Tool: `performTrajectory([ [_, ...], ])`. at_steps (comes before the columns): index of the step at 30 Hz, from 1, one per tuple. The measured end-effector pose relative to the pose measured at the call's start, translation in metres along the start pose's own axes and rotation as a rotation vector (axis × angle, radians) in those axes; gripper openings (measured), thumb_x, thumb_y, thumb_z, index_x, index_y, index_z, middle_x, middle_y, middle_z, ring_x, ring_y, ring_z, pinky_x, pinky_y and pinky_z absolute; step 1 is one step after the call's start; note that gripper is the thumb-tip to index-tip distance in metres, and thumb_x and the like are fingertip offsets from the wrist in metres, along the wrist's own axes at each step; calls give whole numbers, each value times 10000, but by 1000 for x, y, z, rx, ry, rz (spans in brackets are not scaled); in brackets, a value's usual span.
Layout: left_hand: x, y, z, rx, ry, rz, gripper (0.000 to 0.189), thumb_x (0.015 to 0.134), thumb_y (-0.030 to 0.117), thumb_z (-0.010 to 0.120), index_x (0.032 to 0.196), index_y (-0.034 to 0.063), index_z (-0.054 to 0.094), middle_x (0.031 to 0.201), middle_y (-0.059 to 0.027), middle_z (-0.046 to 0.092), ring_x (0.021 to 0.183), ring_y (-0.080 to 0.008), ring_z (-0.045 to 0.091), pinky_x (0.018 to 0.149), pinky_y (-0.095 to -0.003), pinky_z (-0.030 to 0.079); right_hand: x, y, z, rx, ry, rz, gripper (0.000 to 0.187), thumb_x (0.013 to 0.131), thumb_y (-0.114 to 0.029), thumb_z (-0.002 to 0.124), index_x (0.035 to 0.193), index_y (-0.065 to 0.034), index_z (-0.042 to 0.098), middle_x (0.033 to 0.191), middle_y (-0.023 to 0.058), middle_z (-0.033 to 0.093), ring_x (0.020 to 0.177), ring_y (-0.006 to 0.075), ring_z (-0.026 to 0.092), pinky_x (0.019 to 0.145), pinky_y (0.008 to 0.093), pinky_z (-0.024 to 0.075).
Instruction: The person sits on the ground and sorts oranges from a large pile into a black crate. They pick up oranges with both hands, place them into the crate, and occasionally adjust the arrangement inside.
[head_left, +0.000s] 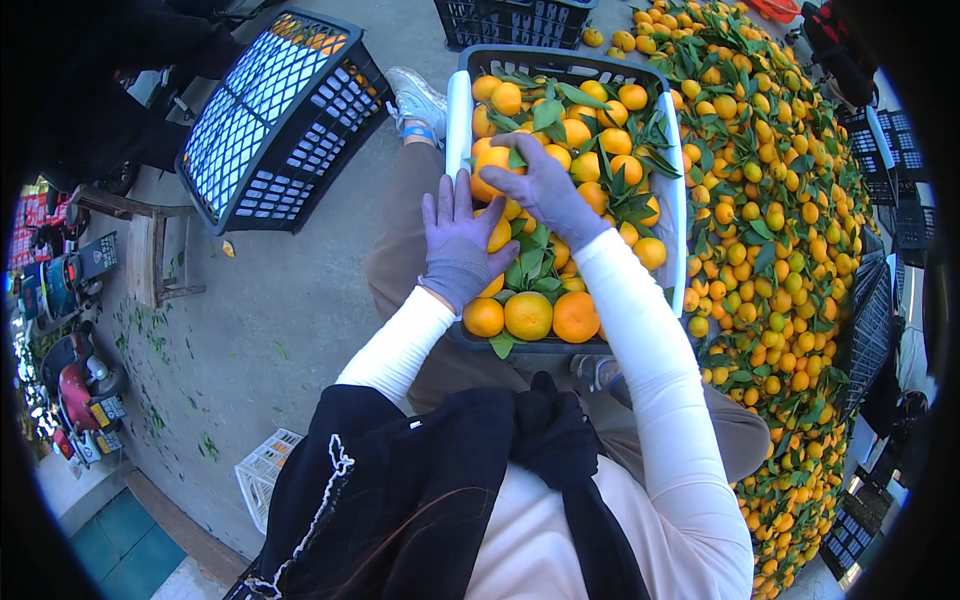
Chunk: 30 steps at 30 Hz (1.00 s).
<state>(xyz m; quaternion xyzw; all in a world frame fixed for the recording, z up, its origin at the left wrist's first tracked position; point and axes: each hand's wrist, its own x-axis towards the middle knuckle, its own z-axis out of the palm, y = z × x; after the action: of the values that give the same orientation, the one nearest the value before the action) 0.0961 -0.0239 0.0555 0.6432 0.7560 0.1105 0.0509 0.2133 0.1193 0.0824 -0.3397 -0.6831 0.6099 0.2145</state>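
A dark plastic crate (562, 56) with a white liner at its sides stands before me, filled with oranges and green leaves. My left hand (459, 244), in a purple-grey glove, lies spread over the fruit at the crate's left side, fingers apart. Just above it, my right hand (544, 184), gloved alike, curls its thumb and fingers about an orange (491, 161) near the left wall. Whether it bears the fruit's weight I cannot tell. Larger oranges (528, 316) line the crate's near edge.
A big heap of leafy oranges (757, 225) spreads along the right. At upper left a black crate (300, 142) stands tilted near a wooden stool (150, 247). Another black crate (514, 22) is beyond mine; a white basket (262, 472) sits lower left.
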Motion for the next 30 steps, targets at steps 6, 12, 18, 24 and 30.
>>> performTrajectory([
  [6, -8, -10, 6, -134, 24, -34, 697, 800, 560, 768, 1435, 304, 633, 1646, -297, 242, 1526, -507, 196, 1220, -646, 138, 36, 20, 7, -494, -236, 17, 452, 976, -408, 702, 1262, -58, 693, 1172, 190, 700, 1072, 362, 668, 916, 431, 544],
  [12, -4, -21, 8, -106, 117, 123, 613, 772, 512, 797, 1298, 206, 720, 1569, -296, 360, 1440, -487, 324, 1144, -607, 271, 42, 36, 23, -784, -137, -53, 567, 939, -600, 602, 969, -48, 729, 907, 202, 746, 885, 406, 727, 789, 485, 579],
  [18, 1, -28, 17, -59, 13, 159, 745, 788, 542, 796, 1429, 204, 626, 1657, -302, 250, 1520, -536, 221, 1195, -659, 218, 22, 7, 23, -821, -125, 48, 479, 995, -477, 537, 1010, -50, 754, 932, 186, 743, 879, 371, 738, 788, 459, 585],
  [24, 4, -45, 24, -85, 70, 297, 934, 773, 470, 807, 1580, 179, 437, 1662, -244, 275, 1505, -523, 253, 1216, -633, 226, -34, 46, -132, -477, 426, -477, 587, 944, -297, 679, 1420, 11, 528, 1305, 225, 646, 1199, 397, 627, 1033, 444, 509],
  [30, 7, -48, 18, -103, 6, 265, 1078, 769, 478, 798, 1623, 48, 299, 1654, -256, 285, 1507, -516, 254, 1233, -612, 209, -239, 196, -402, -506, 1501, 617, 568, 895, -320, 686, 1326, 40, 598, 1309, 300, 639, 1199, 441, 633, 1010, 466, 508],
])
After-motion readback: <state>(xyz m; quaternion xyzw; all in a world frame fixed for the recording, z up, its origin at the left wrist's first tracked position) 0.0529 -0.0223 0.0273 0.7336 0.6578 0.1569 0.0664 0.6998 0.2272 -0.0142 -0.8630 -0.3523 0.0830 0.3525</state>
